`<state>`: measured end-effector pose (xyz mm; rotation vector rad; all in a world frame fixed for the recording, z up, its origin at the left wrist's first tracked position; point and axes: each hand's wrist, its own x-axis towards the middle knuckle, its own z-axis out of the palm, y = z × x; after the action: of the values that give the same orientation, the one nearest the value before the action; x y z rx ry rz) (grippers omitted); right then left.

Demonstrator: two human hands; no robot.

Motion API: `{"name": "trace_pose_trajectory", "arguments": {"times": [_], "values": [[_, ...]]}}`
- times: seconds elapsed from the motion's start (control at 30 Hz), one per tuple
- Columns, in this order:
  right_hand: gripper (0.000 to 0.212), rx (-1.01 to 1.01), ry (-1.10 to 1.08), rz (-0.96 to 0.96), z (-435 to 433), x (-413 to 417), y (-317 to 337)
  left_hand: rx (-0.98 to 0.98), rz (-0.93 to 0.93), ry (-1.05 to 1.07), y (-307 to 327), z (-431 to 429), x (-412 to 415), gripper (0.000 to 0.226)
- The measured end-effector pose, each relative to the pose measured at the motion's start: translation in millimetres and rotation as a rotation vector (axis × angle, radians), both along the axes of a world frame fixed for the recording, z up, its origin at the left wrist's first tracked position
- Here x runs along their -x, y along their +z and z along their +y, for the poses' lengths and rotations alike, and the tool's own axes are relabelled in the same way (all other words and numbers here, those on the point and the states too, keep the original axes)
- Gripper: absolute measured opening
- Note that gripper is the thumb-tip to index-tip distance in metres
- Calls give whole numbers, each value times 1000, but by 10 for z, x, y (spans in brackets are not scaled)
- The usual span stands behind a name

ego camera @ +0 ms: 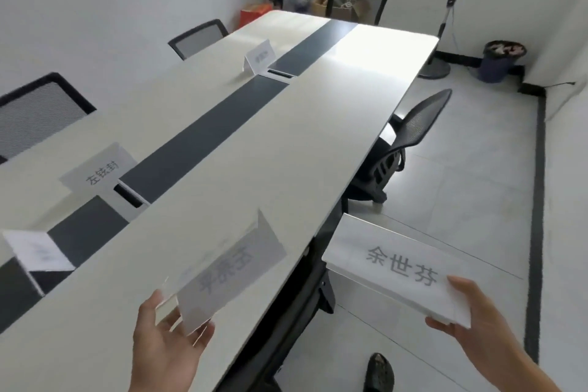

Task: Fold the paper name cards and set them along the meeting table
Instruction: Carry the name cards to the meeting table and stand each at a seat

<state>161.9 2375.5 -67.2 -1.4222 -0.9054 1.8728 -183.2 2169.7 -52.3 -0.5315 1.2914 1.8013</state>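
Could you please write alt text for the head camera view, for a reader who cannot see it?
A person's left hand lowers a folded name card at the near edge of a long meeting table, while the right hand holds another folded card out over the floor. Three name cards already stand on the far side, with mesh chairs around.

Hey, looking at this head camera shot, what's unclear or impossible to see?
- Left hand's card: print motion-blurred, unreadable.
- Far card by the dark strip: text too small.
- Near-left card: print smeared.
- Right hand: its fingers sit under the card stack, hidden.
- Shoe: cut by the bottom edge.
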Motion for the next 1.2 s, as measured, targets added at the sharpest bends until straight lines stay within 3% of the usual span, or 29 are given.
{"name": "trace_pose_trajectory", "arguments": {"times": [0.23, 0.47, 0.57, 0.73, 0.8, 0.9, 1.03, 1.2], "values": [[21, 61, 218, 26, 1374, 492, 61, 71, -105, 285, -16, 309, -223, 27], [23, 173, 391, 40, 1820, 1299, 10, 185, -252, 262, -232, 313, 16, 53], [19, 194, 425, 39, 1808, 1643, 17, 189, -199, 262, -339, 422, 423, 52], [17, 250, 449, 1, 1849, 2201, 118, 227, 21, 190, -499, 625, 1335, 28], [33, 252, 484, -5, 1859, 2422, 167, 236, 75, 130, -630, 677, 1730, 25], [79, 222, 530, -105, 1887, 2688, 172, 294, 161, 94, -864, 710, 2259, 26], [45, 280, 536, -137, 1884, 2984, 77, 434, 344, 14, -1089, 731, 2733, 51], [43, 250, 584, -252, 1842, 3369, 1, 496, 457, -80, -1237, 662, 3112, 59]]}}
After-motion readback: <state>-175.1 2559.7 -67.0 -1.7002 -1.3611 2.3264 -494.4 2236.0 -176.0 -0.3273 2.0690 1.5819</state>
